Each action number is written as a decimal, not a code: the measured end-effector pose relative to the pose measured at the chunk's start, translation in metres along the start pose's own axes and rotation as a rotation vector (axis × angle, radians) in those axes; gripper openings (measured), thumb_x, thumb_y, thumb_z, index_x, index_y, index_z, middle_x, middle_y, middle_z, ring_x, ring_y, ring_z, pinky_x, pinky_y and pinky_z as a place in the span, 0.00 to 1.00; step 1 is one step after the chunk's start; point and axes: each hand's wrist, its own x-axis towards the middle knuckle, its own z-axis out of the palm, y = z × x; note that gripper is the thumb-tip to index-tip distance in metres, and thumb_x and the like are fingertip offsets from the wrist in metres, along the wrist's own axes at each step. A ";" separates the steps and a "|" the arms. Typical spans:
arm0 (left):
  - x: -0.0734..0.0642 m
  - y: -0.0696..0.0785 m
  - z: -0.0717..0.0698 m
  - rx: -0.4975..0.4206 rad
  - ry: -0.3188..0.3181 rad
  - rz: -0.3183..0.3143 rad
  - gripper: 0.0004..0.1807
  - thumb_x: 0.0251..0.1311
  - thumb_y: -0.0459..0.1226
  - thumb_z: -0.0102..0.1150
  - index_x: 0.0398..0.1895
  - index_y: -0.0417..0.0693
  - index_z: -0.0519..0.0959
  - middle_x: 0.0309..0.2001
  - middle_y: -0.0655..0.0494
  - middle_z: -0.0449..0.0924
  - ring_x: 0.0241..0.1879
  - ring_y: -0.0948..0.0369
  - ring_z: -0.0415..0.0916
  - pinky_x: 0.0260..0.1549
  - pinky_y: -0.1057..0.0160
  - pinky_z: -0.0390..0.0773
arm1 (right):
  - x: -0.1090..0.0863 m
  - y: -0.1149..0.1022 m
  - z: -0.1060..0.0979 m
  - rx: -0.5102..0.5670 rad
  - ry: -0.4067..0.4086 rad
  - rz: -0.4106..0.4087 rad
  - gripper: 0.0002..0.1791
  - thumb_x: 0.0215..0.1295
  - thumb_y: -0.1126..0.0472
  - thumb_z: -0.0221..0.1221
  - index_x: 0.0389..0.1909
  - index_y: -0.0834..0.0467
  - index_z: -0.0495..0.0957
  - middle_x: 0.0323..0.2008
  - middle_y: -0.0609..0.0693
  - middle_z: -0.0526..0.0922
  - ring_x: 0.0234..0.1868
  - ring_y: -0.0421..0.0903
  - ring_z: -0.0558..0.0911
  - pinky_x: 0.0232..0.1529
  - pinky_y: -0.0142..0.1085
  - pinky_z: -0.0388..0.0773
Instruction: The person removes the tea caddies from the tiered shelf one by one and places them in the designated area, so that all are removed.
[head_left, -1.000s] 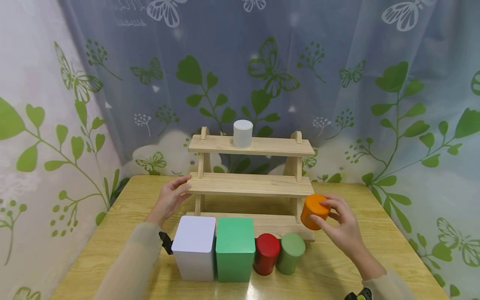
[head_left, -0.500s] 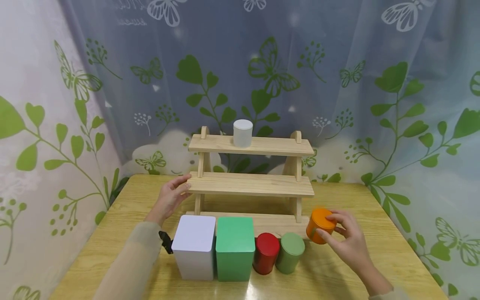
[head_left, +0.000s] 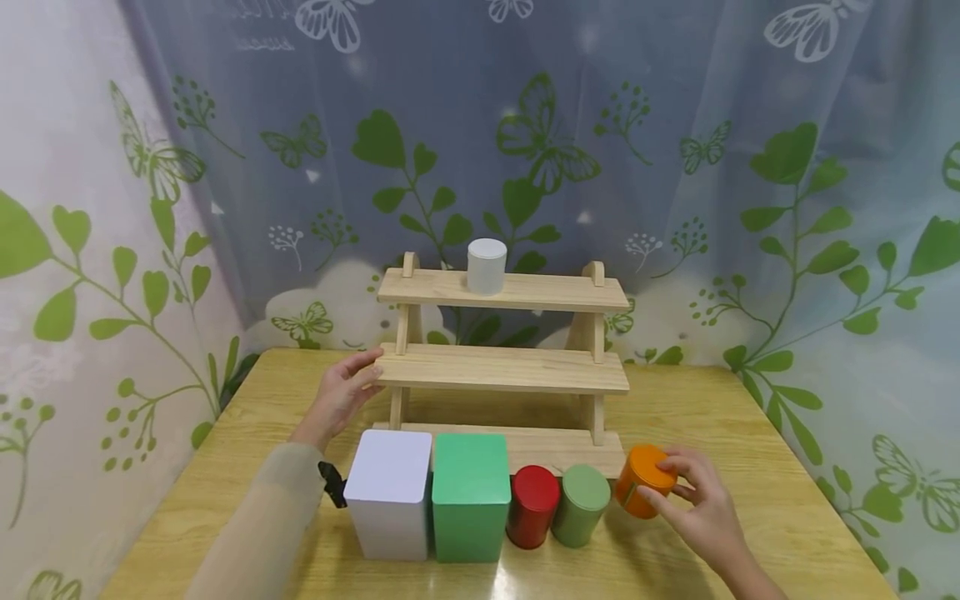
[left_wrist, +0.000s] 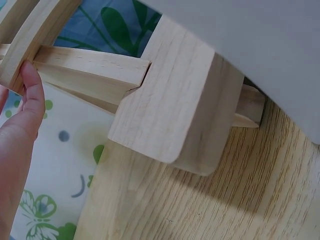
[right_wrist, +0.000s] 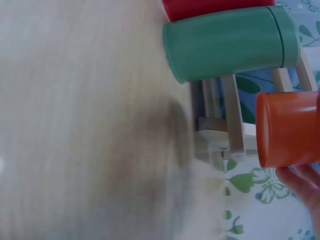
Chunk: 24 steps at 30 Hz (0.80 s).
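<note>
My right hand (head_left: 701,504) holds an orange round tin (head_left: 647,481) by its side, thumb in front and fingers behind. In the right wrist view the orange tin (right_wrist: 290,130) hangs above the table with its bottom showing, beside the light green tin (right_wrist: 230,45). A three-tier wooden display shelf (head_left: 502,371) stands at the middle of the table. My left hand (head_left: 342,398) grips the left end of its middle board; the left wrist view shows the thumb (left_wrist: 31,87) pressed against the board's edge. On the top board sits a white round tin (head_left: 486,268).
In a row before the shelf stand a white box (head_left: 390,496), a green box (head_left: 471,500), a red tin (head_left: 533,507) and a light green tin (head_left: 581,505). A curtain (head_left: 450,83) printed with leaves and butterflies hangs behind the wooden table (head_left: 277,392).
My right hand has brought the orange tin down and toward me, from beside the shelf to just right of the light green tin. My left hand has stayed on the shelf.
</note>
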 end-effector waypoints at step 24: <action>-0.001 0.001 0.002 -0.036 -0.010 -0.002 0.29 0.61 0.30 0.56 0.63 0.29 0.61 0.61 0.42 0.59 0.48 0.59 0.72 0.44 0.64 0.76 | -0.028 0.017 0.019 -0.035 -0.125 0.118 0.21 0.41 0.67 0.74 0.34 0.55 0.73 0.46 0.48 0.68 0.45 0.34 0.69 0.34 0.30 0.78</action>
